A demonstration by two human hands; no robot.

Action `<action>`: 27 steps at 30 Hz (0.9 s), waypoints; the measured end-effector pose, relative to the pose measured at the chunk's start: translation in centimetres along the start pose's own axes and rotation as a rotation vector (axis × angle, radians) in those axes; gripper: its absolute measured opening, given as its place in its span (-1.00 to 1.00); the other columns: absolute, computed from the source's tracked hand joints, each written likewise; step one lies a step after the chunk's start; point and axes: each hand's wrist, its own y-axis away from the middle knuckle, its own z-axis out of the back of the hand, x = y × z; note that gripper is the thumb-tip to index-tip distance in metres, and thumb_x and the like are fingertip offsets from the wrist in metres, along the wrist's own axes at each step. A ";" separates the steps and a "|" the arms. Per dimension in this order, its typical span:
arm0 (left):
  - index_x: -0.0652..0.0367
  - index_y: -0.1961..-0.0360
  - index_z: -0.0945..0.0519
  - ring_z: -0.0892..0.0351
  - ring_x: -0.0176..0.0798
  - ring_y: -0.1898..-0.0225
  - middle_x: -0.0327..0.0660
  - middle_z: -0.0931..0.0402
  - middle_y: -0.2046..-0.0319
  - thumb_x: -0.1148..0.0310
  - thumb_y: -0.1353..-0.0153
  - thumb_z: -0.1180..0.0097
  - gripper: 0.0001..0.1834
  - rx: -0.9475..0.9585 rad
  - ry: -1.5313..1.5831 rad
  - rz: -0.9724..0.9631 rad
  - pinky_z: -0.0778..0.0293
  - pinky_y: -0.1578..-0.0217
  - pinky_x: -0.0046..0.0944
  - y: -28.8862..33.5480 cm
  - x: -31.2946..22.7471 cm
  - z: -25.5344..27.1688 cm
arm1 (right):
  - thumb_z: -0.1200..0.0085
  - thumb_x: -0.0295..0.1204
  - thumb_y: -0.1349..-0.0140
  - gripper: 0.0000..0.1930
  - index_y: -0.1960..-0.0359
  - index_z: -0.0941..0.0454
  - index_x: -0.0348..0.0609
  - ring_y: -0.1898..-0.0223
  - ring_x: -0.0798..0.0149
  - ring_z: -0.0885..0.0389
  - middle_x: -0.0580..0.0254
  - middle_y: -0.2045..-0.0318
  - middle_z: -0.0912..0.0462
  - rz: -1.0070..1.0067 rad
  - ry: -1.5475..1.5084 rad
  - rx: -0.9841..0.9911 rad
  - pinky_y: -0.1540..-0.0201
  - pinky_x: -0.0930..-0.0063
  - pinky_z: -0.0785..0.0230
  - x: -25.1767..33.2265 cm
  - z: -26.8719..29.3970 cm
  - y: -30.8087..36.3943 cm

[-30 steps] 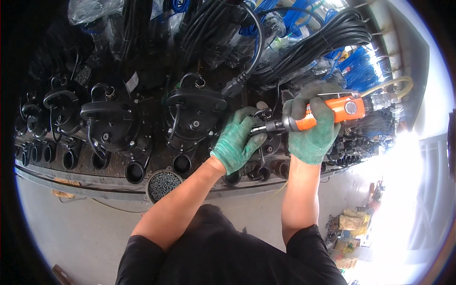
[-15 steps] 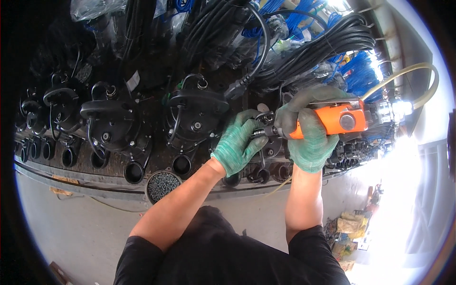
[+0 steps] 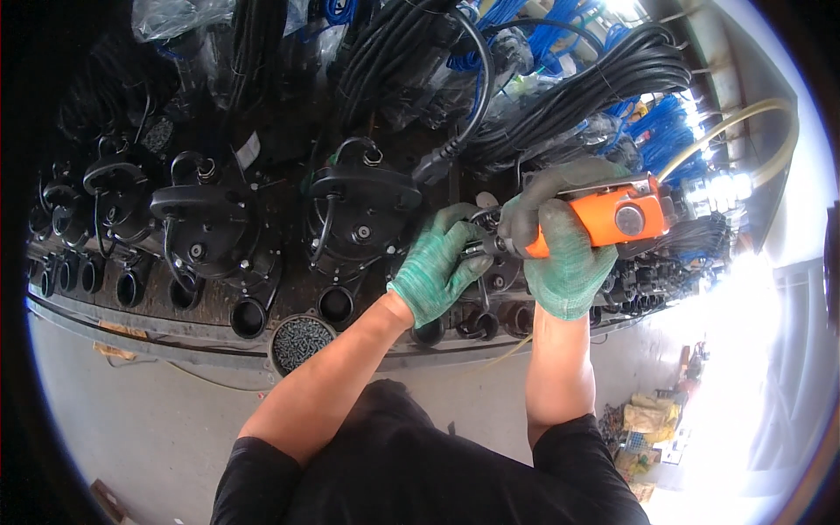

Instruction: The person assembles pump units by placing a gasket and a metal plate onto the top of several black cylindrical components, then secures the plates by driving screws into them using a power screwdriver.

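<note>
My right hand [image 3: 569, 254], in a green glove with dark grey fingers, wraps round an orange air driver [image 3: 617, 217]. A pale air hose [image 3: 731, 127] curves away from the driver's right end. Its nose points left to the fingertips of my left hand [image 3: 440, 262], gloved alike. Those fingers are closed in a pinch at the driver's tip, over a black pump on the bench; what lies between them is too small to make out. To their left stands a black pump [image 3: 363, 197] with a top handle and a round outlet [image 3: 335, 304].
More black pumps [image 3: 206, 223] line the bench to the left. A round tub of screws [image 3: 278, 343] sits at the bench's front edge [image 3: 411, 359]. Coiled black cables [image 3: 582, 92] and blue cables [image 3: 669, 131] crowd the far side. Boxes and sacks [image 3: 647, 416] lie on the floor at right.
My right hand and the air driver have shifted slightly left, bringing the nose closer to my left fingers. My left hand stays almost where it was.
</note>
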 end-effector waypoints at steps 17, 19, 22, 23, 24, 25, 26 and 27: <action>0.24 -0.11 -0.56 -0.48 0.05 -0.15 0.07 -0.33 -0.24 0.44 -0.24 -0.29 -0.60 0.007 0.018 0.040 -0.47 -0.16 -0.09 -0.9 -1.3 0.4 | -0.11 -0.49 -0.17 -0.77 0.13 -0.51 -0.27 0.70 0.34 -0.42 0.09 0.52 -0.55 0.173 -0.236 -0.130 0.59 0.37 -0.43 2.2 1.2 -2.0; 0.27 -0.05 -0.59 -0.59 -0.22 0.13 0.00 -0.54 -0.05 0.54 -0.16 -0.26 -0.61 -0.032 0.055 0.139 -0.57 0.05 -0.25 -0.9 -1.4 -0.7 | -0.12 -0.46 -0.19 -0.72 0.06 -0.49 -0.24 0.69 0.34 -0.42 0.10 0.50 -0.55 0.230 -0.205 -0.172 0.56 0.35 -0.43 3.3 4.1 -2.0; 0.29 -0.03 -0.56 -0.68 0.03 0.16 0.05 -0.61 0.00 0.51 -0.12 -0.29 -0.59 0.015 -0.031 0.217 -0.62 0.10 -0.16 -2.0 -3.2 0.0 | -0.13 -0.44 -0.20 -0.65 -0.03 -0.46 -0.18 0.63 0.34 -0.44 0.14 0.48 -0.55 0.203 -0.178 -0.215 0.46 0.29 -0.48 3.9 8.7 -1.0; 0.29 -0.06 -0.56 -0.69 0.01 0.22 0.03 -0.66 0.15 0.52 -0.11 -0.29 -0.55 0.072 -0.064 0.244 -0.61 0.13 -0.15 -2.2 -2.6 0.3 | -0.13 -0.45 -0.19 -0.65 -0.03 -0.47 -0.17 0.62 0.34 -0.44 0.15 0.48 -0.54 0.179 -0.188 -0.291 0.45 0.29 -0.48 3.6 9.9 -0.2; 0.29 -0.07 -0.56 -0.67 -0.02 0.27 0.03 -0.66 0.20 0.53 -0.11 -0.29 -0.55 0.092 -0.058 0.197 -0.61 0.15 -0.15 -2.5 -2.9 0.6 | -0.13 -0.45 -0.18 -0.65 -0.03 -0.47 -0.15 0.61 0.35 -0.44 0.16 0.48 -0.54 0.154 -0.198 -0.367 0.43 0.28 -0.47 3.4 10.9 0.5; 0.29 -0.06 -0.56 -0.66 -0.07 0.28 0.02 -0.67 0.22 0.53 -0.12 -0.29 -0.57 0.133 -0.102 0.189 -0.60 0.16 -0.17 -3.0 -3.2 0.8 | -0.14 -0.45 -0.16 -0.62 -0.04 -0.47 -0.13 0.61 0.34 -0.43 0.17 0.47 -0.54 0.162 -0.205 -0.436 0.44 0.28 -0.45 3.2 11.5 1.2; 0.29 -0.04 -0.56 -0.64 -0.12 0.29 0.00 -0.67 0.23 0.53 -0.12 -0.28 -0.58 0.173 -0.152 0.181 -0.60 0.17 -0.18 -3.6 -3.5 1.3 | -0.13 -0.46 -0.15 -0.63 -0.03 -0.48 -0.12 0.61 0.33 -0.44 0.16 0.43 -0.57 0.156 -0.259 -0.455 0.46 0.30 -0.42 2.9 12.3 2.0; 0.28 -0.01 -0.56 -0.61 -0.22 0.29 -0.04 -0.67 0.25 0.54 -0.13 -0.26 -0.62 0.225 -0.160 0.235 -0.58 0.18 -0.23 -4.1 -3.8 1.6 | -0.13 -0.46 -0.14 -0.63 -0.02 -0.49 -0.11 0.60 0.33 -0.45 0.14 0.38 -0.59 0.152 -0.314 -0.473 0.48 0.32 -0.39 2.6 13.1 2.7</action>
